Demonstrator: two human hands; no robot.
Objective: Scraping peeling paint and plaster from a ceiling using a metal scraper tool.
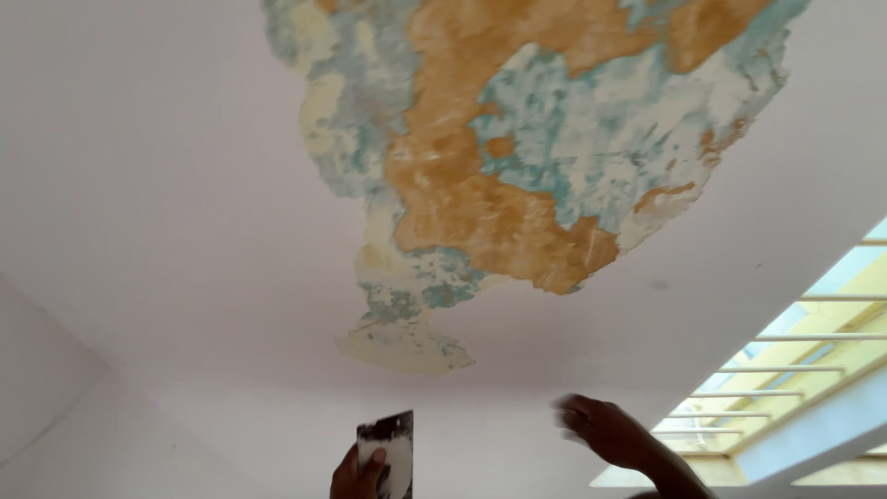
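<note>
A: What is the left hand (358,473) holding?

B: It is closing around a flat scraper (388,453), low in the picture. The thumb is pressing on the blade, which is smeared with white stuff.

A: How will the scraper feel?

B: I think it is feeling light and thin. The blade is looking stiff, maybe a bit bendy, and the wet white smear could be making it slippery. The handle is hiding below the edge, and gripping there would be best.

A: And the right hand (601,430)?

B: It is lifting up empty, just beside the scraper. It is blurry, so I cannot tell how far the fingers are opening.

A: What is farther away?

B: The white ceiling (157,185) is showing a big peeled patch (517,157), orange and blue-green. A barred window (795,370) is shining on the right.
</note>
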